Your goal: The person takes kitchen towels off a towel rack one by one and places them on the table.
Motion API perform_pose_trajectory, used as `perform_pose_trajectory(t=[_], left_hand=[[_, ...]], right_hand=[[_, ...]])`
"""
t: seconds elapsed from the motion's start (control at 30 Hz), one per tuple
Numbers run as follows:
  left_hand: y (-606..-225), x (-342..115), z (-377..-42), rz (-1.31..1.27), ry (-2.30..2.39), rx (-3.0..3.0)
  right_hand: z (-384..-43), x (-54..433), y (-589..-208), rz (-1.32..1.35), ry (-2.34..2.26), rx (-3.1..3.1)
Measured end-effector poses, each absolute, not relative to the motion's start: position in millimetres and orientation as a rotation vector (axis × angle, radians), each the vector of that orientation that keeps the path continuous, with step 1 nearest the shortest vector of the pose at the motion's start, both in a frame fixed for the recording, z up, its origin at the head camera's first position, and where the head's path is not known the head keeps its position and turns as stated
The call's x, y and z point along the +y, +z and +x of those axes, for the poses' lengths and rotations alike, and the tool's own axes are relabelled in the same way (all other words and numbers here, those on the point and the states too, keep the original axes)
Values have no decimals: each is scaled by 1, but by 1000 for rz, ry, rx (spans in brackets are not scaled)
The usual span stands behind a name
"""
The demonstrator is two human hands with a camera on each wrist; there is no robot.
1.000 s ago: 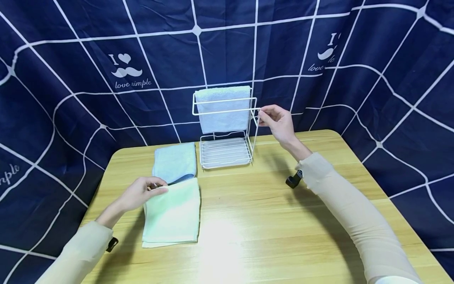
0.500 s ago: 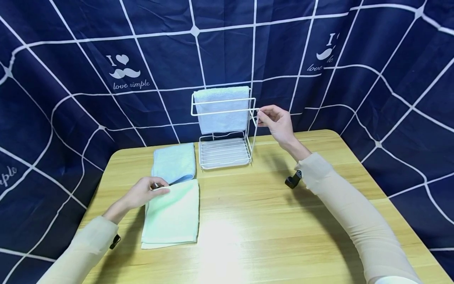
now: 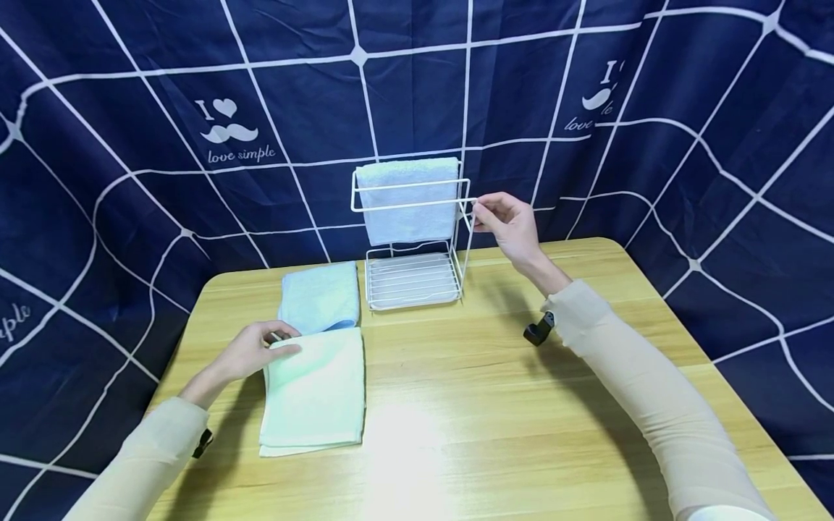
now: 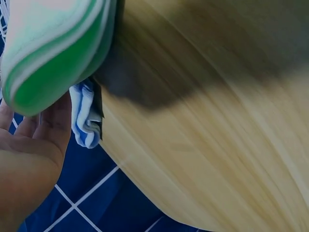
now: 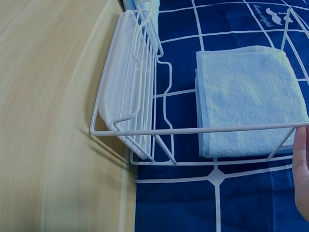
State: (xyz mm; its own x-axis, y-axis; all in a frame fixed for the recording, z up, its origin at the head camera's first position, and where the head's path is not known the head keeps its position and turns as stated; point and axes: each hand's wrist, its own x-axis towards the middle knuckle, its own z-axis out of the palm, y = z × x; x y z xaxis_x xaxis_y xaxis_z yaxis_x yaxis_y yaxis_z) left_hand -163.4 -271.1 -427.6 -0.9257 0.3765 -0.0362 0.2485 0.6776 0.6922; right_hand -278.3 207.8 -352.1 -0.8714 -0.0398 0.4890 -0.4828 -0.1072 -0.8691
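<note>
My left hand pinches the far left edge of a folded pale green towel, thumb on top. In the left wrist view the towel's folded layers bulge above the fingers, whose tips are partly hidden. Just beyond lies a folded light blue towel with its near edge curled. The thumb and fingers of my right hand grip the upper right front corner of a white wire rack. Over the rack's rear bar hangs another light blue towel.
The rack's slatted base holds a white tray at the back of the wooden table. Close behind and on both sides hangs a navy curtain with white lines. A dark wrist device hangs below the right sleeve.
My left hand has shifted slightly left along the green towel's edge. The right hand keeps its grip on the rack, and the hanging towel stays in place.
</note>
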Motion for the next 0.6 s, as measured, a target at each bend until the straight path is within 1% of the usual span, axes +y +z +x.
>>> perform_pose_trajectory(t=[0.6], left_hand=[[-440, -265, -166, 528, 1061, 2660]], right_hand=[[-280, 209, -354, 579, 2067, -1845]])
